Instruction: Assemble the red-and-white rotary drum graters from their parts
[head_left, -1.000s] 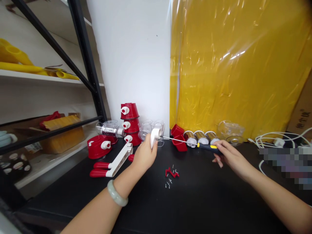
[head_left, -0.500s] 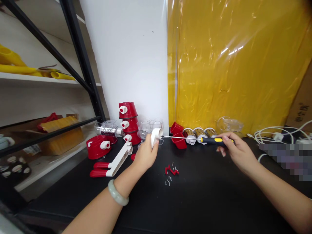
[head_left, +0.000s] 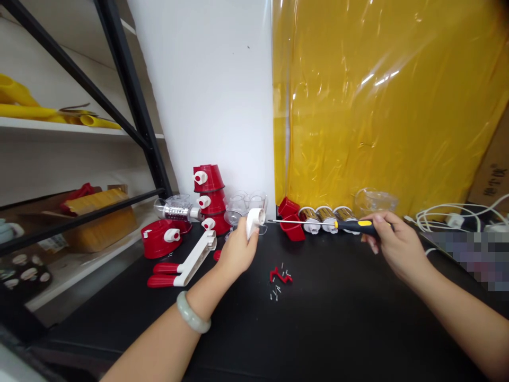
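Observation:
My left hand [head_left: 239,248] is closed around a white plastic crank handle [head_left: 254,218], whose round end faces right; the rest of it is hidden by my fingers. My right hand [head_left: 393,241] grips a screwdriver [head_left: 353,226] by its black and yellow handle. The screwdriver's thin shaft points left, its tip a short gap away from the white part. Below, small screws [head_left: 275,293] and small red plastic pieces [head_left: 280,275] lie on the black tabletop [head_left: 318,329]. Two similar white handles with red grips [head_left: 191,265] rest to the left of my left hand.
Red grater bases [head_left: 210,191] stand stacked by the wall, another red base [head_left: 159,240] beside them. Grater drums [head_left: 326,218], red pushers [head_left: 292,225] and clear plastic housings [head_left: 244,201] line the back. White cables [head_left: 449,215] lie right; a black shelf frame [head_left: 135,95] rises left.
My right hand has drawn the screwdriver a little to the right, so its tip has come away from the white handle. My left hand stays nearly in place.

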The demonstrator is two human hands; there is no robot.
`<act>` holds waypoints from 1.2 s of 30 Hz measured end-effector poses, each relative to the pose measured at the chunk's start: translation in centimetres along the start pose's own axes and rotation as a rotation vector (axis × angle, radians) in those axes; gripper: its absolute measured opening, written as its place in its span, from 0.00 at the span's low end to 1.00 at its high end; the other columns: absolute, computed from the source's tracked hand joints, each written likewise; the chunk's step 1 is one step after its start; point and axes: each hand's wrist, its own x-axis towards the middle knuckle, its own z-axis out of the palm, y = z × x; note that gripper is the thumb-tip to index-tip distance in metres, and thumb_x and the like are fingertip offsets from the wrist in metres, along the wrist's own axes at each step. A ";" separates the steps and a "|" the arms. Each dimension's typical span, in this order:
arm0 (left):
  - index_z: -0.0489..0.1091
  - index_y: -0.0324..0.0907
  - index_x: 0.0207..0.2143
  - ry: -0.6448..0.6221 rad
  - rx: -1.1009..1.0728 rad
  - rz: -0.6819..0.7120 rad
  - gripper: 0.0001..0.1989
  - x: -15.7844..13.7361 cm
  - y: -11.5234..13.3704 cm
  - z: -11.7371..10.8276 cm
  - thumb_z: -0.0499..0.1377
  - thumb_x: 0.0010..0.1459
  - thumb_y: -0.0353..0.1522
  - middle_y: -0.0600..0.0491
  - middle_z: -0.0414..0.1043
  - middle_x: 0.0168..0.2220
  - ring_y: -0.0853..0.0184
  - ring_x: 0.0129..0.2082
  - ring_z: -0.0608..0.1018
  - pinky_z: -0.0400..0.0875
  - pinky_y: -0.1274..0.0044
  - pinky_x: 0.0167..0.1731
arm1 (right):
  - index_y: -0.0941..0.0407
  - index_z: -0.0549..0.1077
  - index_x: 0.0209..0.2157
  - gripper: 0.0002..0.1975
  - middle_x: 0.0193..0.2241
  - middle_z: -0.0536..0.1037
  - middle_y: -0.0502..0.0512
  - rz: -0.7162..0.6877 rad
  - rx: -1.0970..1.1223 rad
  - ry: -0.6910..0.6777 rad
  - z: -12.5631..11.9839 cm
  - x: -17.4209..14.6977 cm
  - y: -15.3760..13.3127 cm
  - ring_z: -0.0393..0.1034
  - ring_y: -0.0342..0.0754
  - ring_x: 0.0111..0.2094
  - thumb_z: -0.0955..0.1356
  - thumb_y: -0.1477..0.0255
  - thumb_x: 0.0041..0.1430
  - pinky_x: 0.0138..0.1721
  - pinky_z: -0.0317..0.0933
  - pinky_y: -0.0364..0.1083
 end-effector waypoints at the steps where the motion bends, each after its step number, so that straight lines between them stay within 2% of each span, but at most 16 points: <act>1: 0.58 0.44 0.42 -0.004 -0.001 0.006 0.09 0.0 0.0 0.0 0.48 0.65 0.39 0.53 0.73 0.28 0.62 0.26 0.77 0.63 0.77 0.27 | 0.55 0.71 0.35 0.17 0.17 0.71 0.48 -0.001 0.003 0.000 0.0 0.0 0.0 0.60 0.40 0.16 0.65 0.54 0.61 0.19 0.54 0.42; 21: 0.58 0.44 0.43 -0.034 0.009 0.029 0.10 -0.1 0.2 0.0 0.48 0.66 0.40 0.52 0.73 0.27 0.61 0.27 0.78 0.64 0.76 0.28 | 0.55 0.70 0.36 0.17 0.18 0.71 0.48 0.014 -0.013 -0.027 0.4 -0.3 0.2 0.61 0.40 0.16 0.65 0.54 0.61 0.20 0.55 0.42; 28: 0.58 0.44 0.43 -0.022 -0.006 0.009 0.09 -0.2 0.4 0.0 0.47 0.66 0.39 0.54 0.72 0.26 0.62 0.25 0.78 0.63 0.76 0.27 | 0.52 0.69 0.39 0.16 0.21 0.73 0.49 -0.048 -0.025 -0.070 0.4 -0.3 0.0 0.66 0.43 0.20 0.67 0.55 0.59 0.24 0.61 0.44; 33: 0.58 0.44 0.45 0.005 0.016 -0.007 0.10 -0.1 0.1 0.0 0.48 0.65 0.39 0.52 0.74 0.29 0.62 0.26 0.78 0.64 0.76 0.27 | 0.49 0.66 0.43 0.15 0.29 0.73 0.49 0.007 0.203 -0.207 0.4 -0.3 0.3 0.71 0.47 0.25 0.68 0.57 0.58 0.29 0.67 0.48; 36: 0.59 0.44 0.46 0.012 0.043 -0.012 0.11 0.0 0.2 -0.1 0.48 0.65 0.39 0.50 0.75 0.31 0.60 0.28 0.79 0.64 0.76 0.28 | 0.49 0.65 0.43 0.17 0.31 0.73 0.48 0.031 0.240 -0.216 0.4 -0.1 0.6 0.71 0.47 0.25 0.70 0.60 0.54 0.31 0.68 0.49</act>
